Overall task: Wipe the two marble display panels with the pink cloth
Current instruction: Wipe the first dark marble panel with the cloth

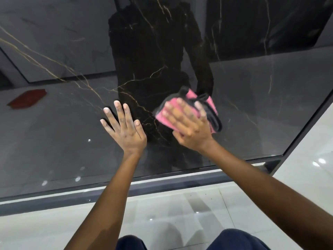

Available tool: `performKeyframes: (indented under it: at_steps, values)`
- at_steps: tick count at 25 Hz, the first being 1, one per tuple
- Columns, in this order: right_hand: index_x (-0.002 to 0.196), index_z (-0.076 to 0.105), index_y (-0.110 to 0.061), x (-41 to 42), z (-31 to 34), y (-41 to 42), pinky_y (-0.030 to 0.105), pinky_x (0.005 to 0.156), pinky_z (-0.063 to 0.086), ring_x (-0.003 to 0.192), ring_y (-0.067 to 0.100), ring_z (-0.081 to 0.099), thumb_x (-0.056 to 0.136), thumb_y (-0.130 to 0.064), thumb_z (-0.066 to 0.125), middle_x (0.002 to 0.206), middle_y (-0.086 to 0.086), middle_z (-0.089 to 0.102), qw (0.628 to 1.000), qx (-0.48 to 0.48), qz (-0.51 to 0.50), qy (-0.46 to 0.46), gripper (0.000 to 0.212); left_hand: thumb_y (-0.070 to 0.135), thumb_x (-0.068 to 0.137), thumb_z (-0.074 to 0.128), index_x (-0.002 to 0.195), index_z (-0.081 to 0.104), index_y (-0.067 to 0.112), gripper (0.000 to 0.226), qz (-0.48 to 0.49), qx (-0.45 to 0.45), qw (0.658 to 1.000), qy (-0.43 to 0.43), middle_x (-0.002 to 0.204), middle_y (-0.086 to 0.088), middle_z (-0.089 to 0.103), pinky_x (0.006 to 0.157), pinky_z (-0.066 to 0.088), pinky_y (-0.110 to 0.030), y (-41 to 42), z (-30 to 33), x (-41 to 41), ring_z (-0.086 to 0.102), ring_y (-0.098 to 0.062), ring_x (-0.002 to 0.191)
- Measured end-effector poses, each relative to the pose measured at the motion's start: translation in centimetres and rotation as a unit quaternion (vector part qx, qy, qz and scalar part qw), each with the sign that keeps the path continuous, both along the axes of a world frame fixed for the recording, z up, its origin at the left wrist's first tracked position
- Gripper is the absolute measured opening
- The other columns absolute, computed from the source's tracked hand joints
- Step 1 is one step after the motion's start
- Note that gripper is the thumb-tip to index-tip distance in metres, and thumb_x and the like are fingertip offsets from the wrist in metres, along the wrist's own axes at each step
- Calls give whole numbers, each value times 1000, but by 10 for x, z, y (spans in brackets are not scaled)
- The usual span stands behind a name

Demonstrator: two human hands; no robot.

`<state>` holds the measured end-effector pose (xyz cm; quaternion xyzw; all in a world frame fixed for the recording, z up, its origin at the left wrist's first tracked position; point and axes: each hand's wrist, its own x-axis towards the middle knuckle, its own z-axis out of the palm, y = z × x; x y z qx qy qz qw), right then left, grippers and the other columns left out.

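Fingers straight and spread, the right hand (pixel 187 121) presses the folded pink cloth with dark grey backing (pixel 207 109) flat against the glossy black gold-veined marble display panel (pixel 72 123). Just beside it, the left hand (pixel 124 127) rests flat on the panel, fingers splayed, its grip released.

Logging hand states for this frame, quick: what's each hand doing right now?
Left hand: open, fingers spread flat on the dark marble panel, holding nothing.
Right hand: open, straight fingers pressing the pink cloth against the panel.
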<state>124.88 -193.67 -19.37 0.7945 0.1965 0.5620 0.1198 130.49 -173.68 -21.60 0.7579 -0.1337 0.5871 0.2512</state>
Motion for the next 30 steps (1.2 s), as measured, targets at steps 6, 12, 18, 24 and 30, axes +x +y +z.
performKeyframes:
  at_steps: [6,12,18,24,30]
  values:
    - [146,42,-21,-24,-29,-37,41,120,11,144,16,31,80,-17,59,154,-1,36,978,-184,23,98,68,34,100,34,153,15,24,57,-37,62,993,96,163,11,-10,117,-6,-53,-2,-19,-32,-12,-21,150]
    - [151,24,-17,-22,6,-83,47,117,7,149,26,12,85,-31,48,159,10,16,951,287,-111,-38,72,38,106,16,157,2,29,53,-29,128,988,77,163,9,-10,116,-7,-54,-46,-39,-24,-14,-25,150]
    - [157,2,-22,-53,-124,-79,50,118,5,151,22,0,86,-31,50,164,2,-5,983,7,-122,139,86,35,106,18,157,0,23,55,-19,137,990,21,164,5,-9,114,-1,-61,-45,-51,-11,-13,-30,149]
    - [154,15,-25,-4,-79,-11,51,117,6,151,19,2,86,-33,48,164,-2,-2,988,138,-61,26,76,35,106,13,157,1,27,52,-32,129,991,20,163,12,-7,117,-8,-52,-46,-57,-13,-13,-21,150]
    - [155,15,-29,-47,-206,-14,45,121,-2,150,14,2,77,9,53,164,-5,-4,975,-93,-78,184,94,32,107,17,157,5,24,52,-29,169,985,7,164,9,-6,119,-8,-48,-39,-76,-12,-11,-20,150]
